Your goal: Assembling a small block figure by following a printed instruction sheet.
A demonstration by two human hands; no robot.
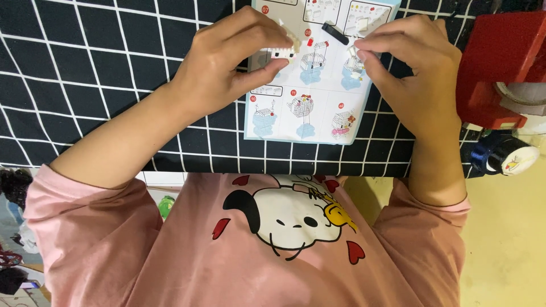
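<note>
left hand (230, 62) pinches the little white block model (282, 52); right hand (406, 57) pinches a tiny white brick (354, 51). line it up over the picture sheet (310, 108), press gently.

Glossy paper instruction sheet (310, 96); matt black grid cloth (91, 74); smooth white plastic brick figure (282, 51).

Under my left hand (236, 59), pinched between thumb and fingers, sits a small white block model (282, 51) — a chunky built-up piece with tiny dark and red details on its face, held just above the sheet. At the fingertips of my right hand (412, 68) is a tiny white brick (354, 52) — barely showing. Between my hands, slightly beyond them, lies a slim black piece (335, 33), slanted.
</note>
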